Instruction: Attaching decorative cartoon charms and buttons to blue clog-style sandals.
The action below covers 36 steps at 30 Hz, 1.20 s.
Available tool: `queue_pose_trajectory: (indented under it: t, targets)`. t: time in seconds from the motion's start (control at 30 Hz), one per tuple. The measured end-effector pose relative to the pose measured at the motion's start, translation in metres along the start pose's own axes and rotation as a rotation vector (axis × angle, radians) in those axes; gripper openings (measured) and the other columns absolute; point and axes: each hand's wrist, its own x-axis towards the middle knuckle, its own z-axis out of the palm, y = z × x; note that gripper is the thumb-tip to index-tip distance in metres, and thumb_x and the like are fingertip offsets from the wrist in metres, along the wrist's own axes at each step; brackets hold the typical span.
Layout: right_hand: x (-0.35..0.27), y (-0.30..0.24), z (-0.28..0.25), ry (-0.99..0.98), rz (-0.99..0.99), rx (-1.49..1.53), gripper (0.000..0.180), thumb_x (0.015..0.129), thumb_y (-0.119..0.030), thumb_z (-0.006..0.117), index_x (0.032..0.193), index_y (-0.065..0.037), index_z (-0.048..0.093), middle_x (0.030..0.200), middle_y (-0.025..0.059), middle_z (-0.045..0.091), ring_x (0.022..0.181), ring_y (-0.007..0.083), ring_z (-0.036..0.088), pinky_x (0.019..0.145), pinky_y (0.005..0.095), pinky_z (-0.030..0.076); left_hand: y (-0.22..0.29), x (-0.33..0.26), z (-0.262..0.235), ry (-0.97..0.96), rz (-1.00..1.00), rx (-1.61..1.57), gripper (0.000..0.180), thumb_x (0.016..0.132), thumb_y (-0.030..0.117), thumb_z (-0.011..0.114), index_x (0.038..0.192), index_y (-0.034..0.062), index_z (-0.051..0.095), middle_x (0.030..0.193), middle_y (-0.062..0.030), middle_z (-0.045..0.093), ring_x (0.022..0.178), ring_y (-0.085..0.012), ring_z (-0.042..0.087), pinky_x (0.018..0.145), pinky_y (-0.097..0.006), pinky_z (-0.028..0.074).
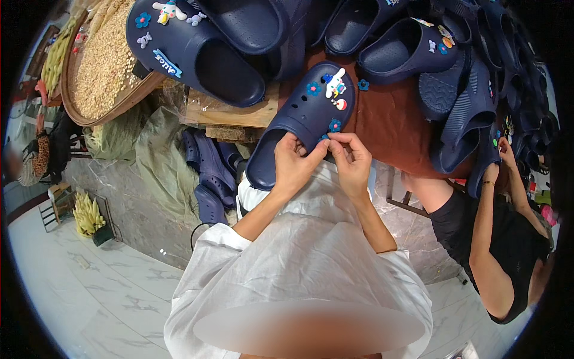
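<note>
A dark blue foam clog (287, 119) lies on my lap, its toe pointing away to the right. My left hand (293, 166) reaches its fingers into the foot opening and grips the upper, with the thumb at the side edge. Between the fingertips of my right hand (353, 169) is a small blue flower charm (324, 137), pressed against that same edge and partly hidden. On the toe sit a white character charm (335, 85), a blue flower charm (313, 88), a round red-and-white charm (339, 104) and another flower charm (335, 125). Whether the pinched charm is seated in a hole is hidden.
Another decorated clog (179, 48) stands at far left, near a round tray of grain (101, 78). More clogs (397, 51) pile on the brown cloth (382, 128). A single flower charm (363, 84) shows beside my clog. At right a co-worker's hands (499, 161) handle a clog.
</note>
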Motion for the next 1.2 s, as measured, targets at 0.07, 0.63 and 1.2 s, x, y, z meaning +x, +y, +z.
queue_pose_trajectory:
  t: [0.07, 0.63, 1.2]
  targets:
    - [-0.001, 0.001, 0.000, -0.001, 0.019, 0.033, 0.011, 0.095, 0.001, 0.061, 0.106, 0.004, 0.065, 0.102, 0.0047, 0.065, 0.092, 0.0084, 0.061, 0.081, 0.0229, 0.051, 0.001, 0.001, 0.001, 0.001, 0.029, 0.081, 0.035, 0.087, 0.001, 0.071, 0.118, -0.0101, 0.059, 0.114, -0.0112, 0.067, 0.098, -0.0127, 0.065, 0.088, -0.025, 0.052]
    - [0.026, -0.008, -0.034, 0.176, -0.163, -0.469, 0.015, 0.097, -0.006, 0.059, 0.109, 0.001, 0.063, 0.101, 0.0075, 0.061, 0.083, 0.0130, 0.062, 0.073, 0.0261, 0.051, -0.006, 0.004, 0.012, 0.116, 0.184, -0.002, 0.037, 0.087, 0.007, 0.072, 0.117, -0.0089, 0.059, 0.109, -0.0113, 0.069, 0.093, -0.0114, 0.064, 0.083, -0.024, 0.051]
    - [0.094, 0.026, -0.061, 0.269, -0.418, -0.993, 0.015, 0.085, -0.017, 0.072, 0.098, -0.010, 0.071, 0.095, 0.0072, 0.064, 0.090, 0.0289, 0.059, 0.080, 0.0402, 0.044, 0.017, 0.021, -0.009, 0.031, -0.167, -0.471, 0.050, 0.097, 0.026, 0.061, 0.133, -0.0050, 0.047, 0.132, -0.0142, 0.058, 0.119, -0.0225, 0.058, 0.103, -0.039, 0.046]
